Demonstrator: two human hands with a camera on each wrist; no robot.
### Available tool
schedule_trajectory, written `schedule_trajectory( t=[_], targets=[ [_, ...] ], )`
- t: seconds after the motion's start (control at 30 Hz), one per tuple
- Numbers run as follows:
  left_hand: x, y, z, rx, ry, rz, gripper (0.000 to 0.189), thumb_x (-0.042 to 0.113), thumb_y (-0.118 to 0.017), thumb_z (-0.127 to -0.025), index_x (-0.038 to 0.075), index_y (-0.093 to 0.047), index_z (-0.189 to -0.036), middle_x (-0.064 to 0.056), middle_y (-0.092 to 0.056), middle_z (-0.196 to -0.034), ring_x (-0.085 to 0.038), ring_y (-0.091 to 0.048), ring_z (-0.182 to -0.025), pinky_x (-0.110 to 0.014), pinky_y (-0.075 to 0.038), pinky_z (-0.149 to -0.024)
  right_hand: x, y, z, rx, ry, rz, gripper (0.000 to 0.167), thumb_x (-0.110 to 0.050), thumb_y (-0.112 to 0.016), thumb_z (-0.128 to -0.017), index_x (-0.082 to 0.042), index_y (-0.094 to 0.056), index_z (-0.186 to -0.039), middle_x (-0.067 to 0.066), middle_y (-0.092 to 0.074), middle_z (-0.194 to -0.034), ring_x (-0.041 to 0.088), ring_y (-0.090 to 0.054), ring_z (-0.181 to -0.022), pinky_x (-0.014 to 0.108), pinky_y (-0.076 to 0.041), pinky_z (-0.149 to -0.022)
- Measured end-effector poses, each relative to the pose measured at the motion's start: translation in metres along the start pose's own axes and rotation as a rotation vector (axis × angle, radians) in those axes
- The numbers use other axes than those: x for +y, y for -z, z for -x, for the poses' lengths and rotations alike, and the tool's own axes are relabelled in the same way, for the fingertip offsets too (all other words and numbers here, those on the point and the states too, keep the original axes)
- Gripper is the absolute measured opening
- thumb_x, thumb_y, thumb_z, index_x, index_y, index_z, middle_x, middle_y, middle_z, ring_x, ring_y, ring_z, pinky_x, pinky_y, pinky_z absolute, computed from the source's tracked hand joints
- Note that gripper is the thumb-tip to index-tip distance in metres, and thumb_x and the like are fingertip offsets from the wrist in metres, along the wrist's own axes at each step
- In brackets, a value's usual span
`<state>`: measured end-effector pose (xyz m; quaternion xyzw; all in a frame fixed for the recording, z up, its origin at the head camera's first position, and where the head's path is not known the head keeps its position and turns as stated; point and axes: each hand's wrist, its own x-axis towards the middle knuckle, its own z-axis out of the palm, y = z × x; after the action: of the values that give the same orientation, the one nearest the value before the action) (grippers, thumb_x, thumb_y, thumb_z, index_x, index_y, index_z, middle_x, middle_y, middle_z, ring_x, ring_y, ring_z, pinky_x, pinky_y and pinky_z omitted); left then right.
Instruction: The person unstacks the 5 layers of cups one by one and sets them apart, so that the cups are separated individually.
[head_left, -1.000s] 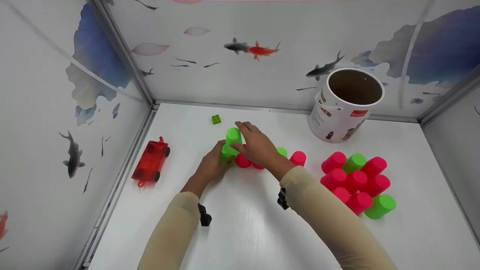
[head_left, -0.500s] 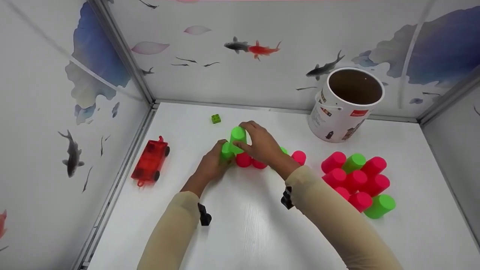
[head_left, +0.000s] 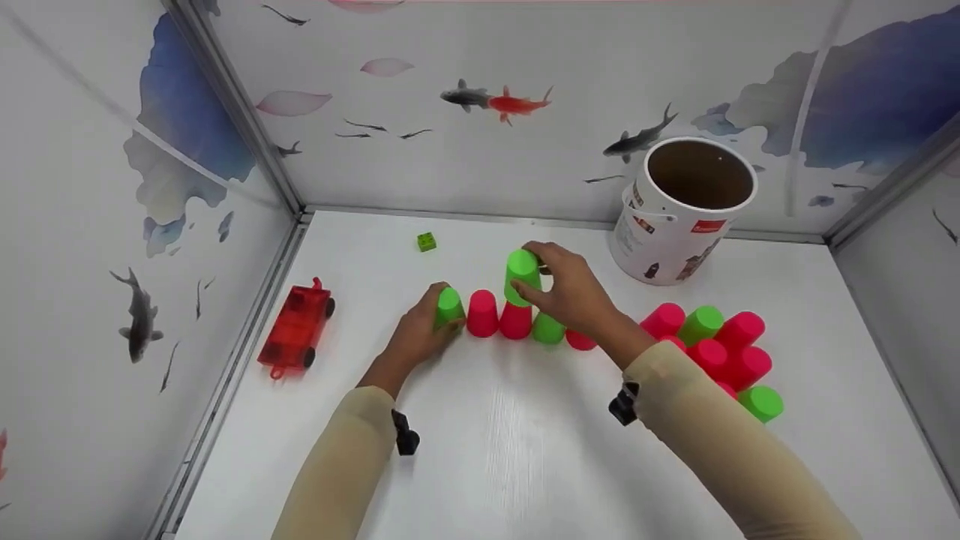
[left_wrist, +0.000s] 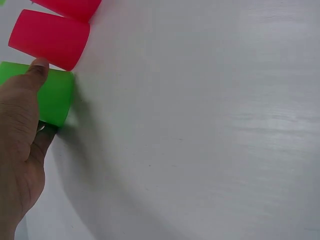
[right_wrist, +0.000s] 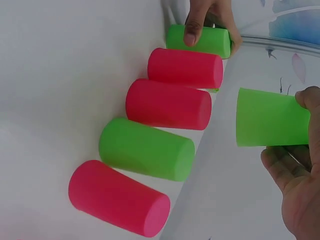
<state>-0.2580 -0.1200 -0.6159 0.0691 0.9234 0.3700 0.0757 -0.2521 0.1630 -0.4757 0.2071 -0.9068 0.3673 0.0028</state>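
Note:
Upside-down plastic cups stand in a row across the table. At the row's left end my left hand (head_left: pixel 415 335) grips a green cup (head_left: pixel 449 301), thumb and fingers round its sides. To its right come two red cups (head_left: pixel 482 313), a green cup (head_left: pixel 548 330) and another red cup (head_left: pixel 581 340). My right hand (head_left: pixel 574 289) holds a second green cup (head_left: pixel 523 274) raised above the row, over the second red cup in the head view. In the right wrist view that raised cup (right_wrist: pixel 272 119) is apart from the row, its wide mouth facing down toward the table.
A cluster of red and green cups (head_left: pixel 707 355) stands at the right, partly behind my right forearm. A white bucket (head_left: pixel 667 244) is against the back wall. A red toy car (head_left: pixel 296 328) lies at the left, and a small green block (head_left: pixel 427 241) at the back.
My right hand has lifted the green cup off from beside the left-hand cup and carried it right, over the row. My left hand keeps its grip at the row's end.

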Motion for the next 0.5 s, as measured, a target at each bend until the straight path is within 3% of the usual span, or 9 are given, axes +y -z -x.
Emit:
schedule_trajectory(
  t=[0.17,0.5],
  targets=[
    [0.001,0.001,0.001,-0.003,0.024,0.008,0.073,0.044,-0.076,-0.105,0.028,-0.035,-0.164,-0.011,-0.062,-0.149,-0.034,-0.061,-0.135,-0.057,-0.053,-0.121,0.012,0.016,0.017,0.029,0.019,-0.016,0.060,-0.021,-0.085,-0.099,-0.008,-0.057,-0.151,0.011,-0.069,-0.135,0.030,-0.072,-0.126,0.048,-0.066,-0.106],
    [0.002,0.002,0.001,-0.002,0.008,-0.009,0.072,0.042,-0.076,-0.105,0.027,-0.035,-0.163,-0.012,-0.062,-0.150,-0.034,-0.061,-0.138,-0.057,-0.052,-0.123,0.036,0.047,0.066,0.111,0.016,0.005,0.061,-0.019,-0.088,-0.097,-0.008,-0.060,-0.150,0.009,-0.071,-0.135,0.028,-0.074,-0.125,0.049,-0.066,-0.103]
  ],
)
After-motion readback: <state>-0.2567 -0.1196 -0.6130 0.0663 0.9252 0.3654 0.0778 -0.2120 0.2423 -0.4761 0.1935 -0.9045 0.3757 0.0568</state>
